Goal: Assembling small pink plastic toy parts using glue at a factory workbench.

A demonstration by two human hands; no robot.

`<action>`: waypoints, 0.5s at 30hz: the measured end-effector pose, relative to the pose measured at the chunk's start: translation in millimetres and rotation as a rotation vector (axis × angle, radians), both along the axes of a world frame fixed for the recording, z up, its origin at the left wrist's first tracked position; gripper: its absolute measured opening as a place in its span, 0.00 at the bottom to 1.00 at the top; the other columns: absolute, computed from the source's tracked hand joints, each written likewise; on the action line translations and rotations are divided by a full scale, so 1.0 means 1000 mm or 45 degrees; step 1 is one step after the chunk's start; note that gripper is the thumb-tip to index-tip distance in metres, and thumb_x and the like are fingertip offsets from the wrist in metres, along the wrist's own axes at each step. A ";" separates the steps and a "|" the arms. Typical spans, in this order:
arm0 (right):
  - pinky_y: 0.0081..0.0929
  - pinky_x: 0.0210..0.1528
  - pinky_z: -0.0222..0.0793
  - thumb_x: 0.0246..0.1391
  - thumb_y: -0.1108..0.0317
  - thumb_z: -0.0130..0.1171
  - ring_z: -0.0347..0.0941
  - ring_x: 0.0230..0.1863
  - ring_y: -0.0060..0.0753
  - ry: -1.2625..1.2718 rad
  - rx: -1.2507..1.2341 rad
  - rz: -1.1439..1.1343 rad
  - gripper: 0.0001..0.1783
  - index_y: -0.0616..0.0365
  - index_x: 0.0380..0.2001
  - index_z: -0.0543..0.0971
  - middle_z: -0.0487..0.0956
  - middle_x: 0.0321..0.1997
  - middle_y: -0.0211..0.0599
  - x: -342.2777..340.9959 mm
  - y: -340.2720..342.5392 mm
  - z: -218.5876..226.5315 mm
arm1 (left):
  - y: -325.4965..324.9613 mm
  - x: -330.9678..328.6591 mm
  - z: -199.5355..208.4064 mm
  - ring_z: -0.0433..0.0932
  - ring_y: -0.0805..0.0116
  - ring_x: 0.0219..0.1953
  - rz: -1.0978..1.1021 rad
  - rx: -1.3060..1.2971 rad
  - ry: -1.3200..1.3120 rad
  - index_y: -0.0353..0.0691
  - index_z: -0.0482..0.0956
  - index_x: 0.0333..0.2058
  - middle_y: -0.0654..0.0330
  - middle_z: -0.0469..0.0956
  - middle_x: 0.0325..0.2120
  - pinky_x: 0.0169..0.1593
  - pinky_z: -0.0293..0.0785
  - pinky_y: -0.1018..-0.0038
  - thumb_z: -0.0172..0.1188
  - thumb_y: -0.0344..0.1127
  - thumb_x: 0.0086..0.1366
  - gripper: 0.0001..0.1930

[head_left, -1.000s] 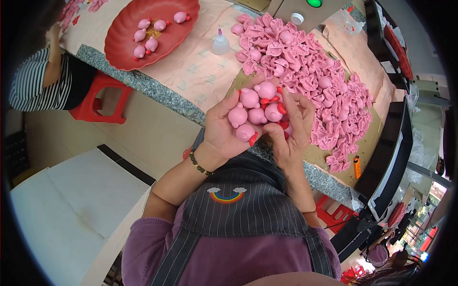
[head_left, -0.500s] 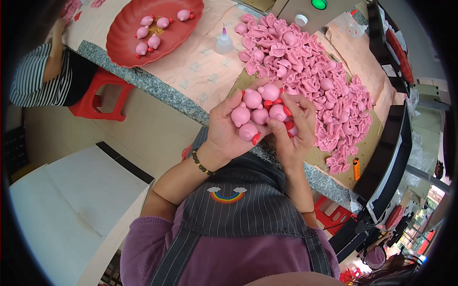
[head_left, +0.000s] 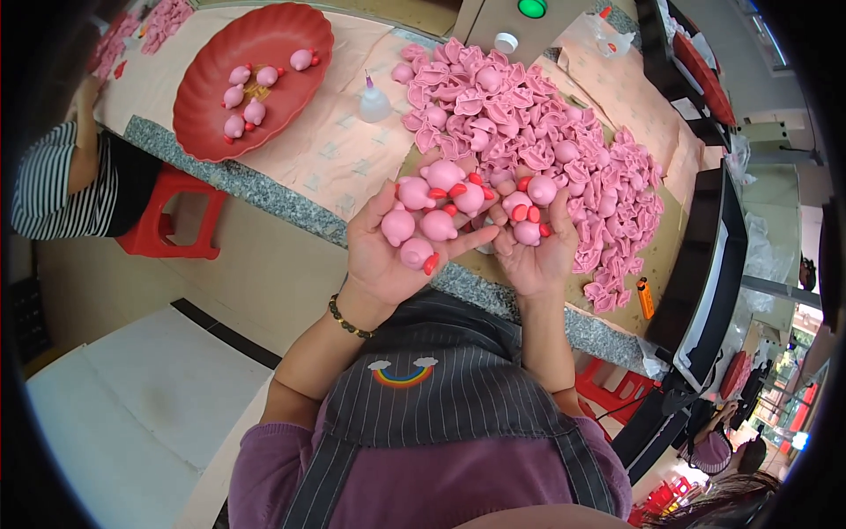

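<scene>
A long worktable with a speckled stone edge runs across the upper part of the view, covered with pale peach paper. The biggest thing on it is a broad heap of pink moulded pieces, spread from the middle of the table toward its right end and lying just beyond the person's hands. To the left sits a red oval tray holding a handful of finished pink pig figures with small red parts. Under the table's left end stands a red stool, beside a seated co-worker in a striped top whose arm reaches the table edge. Between the tray and the heap stands a small clear squeeze bottle. The person's left hand is held palm up and cupped open above the table's near edge, carrying a cluster of pink pigs with red feet that rest on the palm and fingers. The right hand is cupped open too, touching the left hand at the fingers, with two or three more pigs lying in it. A beaded bracelet circles the left wrist. Near the heap's right lower edge lies a small orange lighter.
</scene>
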State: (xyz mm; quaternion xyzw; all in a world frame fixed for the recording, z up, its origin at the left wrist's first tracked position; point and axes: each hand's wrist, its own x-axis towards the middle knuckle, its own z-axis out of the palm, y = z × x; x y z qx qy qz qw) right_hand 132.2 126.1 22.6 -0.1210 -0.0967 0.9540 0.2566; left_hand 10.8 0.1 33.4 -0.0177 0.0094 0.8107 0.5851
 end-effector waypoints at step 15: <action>0.21 0.31 0.76 0.55 0.61 0.56 0.73 0.38 0.31 -0.398 1.619 -0.377 0.28 0.67 0.53 0.64 0.72 0.47 0.46 -0.025 -0.040 0.018 | -0.016 0.006 -0.001 0.66 0.51 0.54 0.052 -0.070 -0.162 0.45 0.59 0.58 0.53 0.63 0.56 0.57 0.59 0.44 0.41 0.51 0.66 0.26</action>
